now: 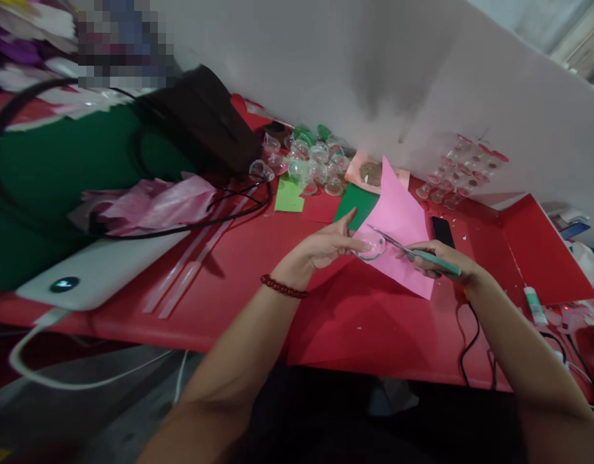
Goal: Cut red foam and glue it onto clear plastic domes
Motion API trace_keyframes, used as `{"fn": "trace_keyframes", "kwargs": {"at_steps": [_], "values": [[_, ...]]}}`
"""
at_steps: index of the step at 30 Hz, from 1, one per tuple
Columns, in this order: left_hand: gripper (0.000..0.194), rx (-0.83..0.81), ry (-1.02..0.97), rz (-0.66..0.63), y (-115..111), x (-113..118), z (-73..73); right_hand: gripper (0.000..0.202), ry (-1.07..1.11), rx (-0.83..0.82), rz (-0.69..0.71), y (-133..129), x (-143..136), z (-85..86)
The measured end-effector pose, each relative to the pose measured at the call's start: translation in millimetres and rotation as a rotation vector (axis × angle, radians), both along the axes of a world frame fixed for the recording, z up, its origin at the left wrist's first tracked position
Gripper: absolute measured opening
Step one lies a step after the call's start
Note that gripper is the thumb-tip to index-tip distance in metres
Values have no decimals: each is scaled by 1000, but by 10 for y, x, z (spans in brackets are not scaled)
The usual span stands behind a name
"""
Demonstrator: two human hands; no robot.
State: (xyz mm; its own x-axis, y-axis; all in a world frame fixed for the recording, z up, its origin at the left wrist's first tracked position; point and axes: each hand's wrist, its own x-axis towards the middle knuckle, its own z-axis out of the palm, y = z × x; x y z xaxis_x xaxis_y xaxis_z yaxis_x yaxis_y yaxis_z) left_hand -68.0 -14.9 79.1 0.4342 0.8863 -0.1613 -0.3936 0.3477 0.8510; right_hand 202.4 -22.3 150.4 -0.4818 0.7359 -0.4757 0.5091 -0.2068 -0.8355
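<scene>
My left hand (pixel 328 247), with a dark red bead bracelet at the wrist, pinches a small clear plastic cup (pixel 373 247) against a sheet of pink paper (pixel 402 212). The cup's round rim faces me, and the paper stands tilted above the table. In my right hand (pixel 431 252) are scissors (pixel 435 261) with green handles. Their thin metal blades point left and reach over the paper, close to the cup's rim. Whether the blades touch the cup or paper I cannot tell.
Behind my hands stand several clear plastic cups (pixel 316 158) on a red table (pixel 239 270). A black phone (pixel 442 231), a glue tube (pixel 535 305) and a red folded board (pixel 543 251) lie right. On the left are a white device (pixel 104 274), pink plastic (pixel 152 203) and a black bag (pixel 210 119).
</scene>
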Motion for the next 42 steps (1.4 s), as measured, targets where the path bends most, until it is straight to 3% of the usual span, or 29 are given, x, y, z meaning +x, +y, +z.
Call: {"fn": "trace_keyframes", "kwargs": {"at_steps": [9, 13, 19, 23, 25, 27, 30, 32, 34, 39, 42], "values": [[123, 66, -168, -22, 37, -51, -81, 49, -102, 92, 74, 51, -27, 62], [121, 44, -83, -14, 6, -45, -12, 52, -122, 128, 69, 62, -72, 67], [128, 31, -24, -21, 1, -40, 37, 60, -172, 152, 7, 34, -148, -17], [120, 3, -44, -26, 15, -175, 21, 58, -130, 157, -72, -55, -141, -119], [105, 18, -125, 57, 20, -291, 44, 59, -132, 170, -126, -147, -102, -179], [82, 60, -275, 221, 37, -397, 77, 55, -184, 226, -135, -280, -53, -251], [48, 89, -459, 514, 92, -455, 102, 38, -393, 460, -130, -494, 4, -397], [33, 54, -498, 629, 135, -422, 91, 26, -564, 630, -180, -586, 12, -520], [24, -1, -488, 659, 163, -366, 69, 22, -623, 698, -238, -610, -5, -649], [13, -73, -457, 660, 190, -323, 25, 29, -323, 553, -244, -630, -131, -872], [12, -64, -423, 670, 215, -358, -13, 26, -289, 577, -215, -791, -192, -925]]}}
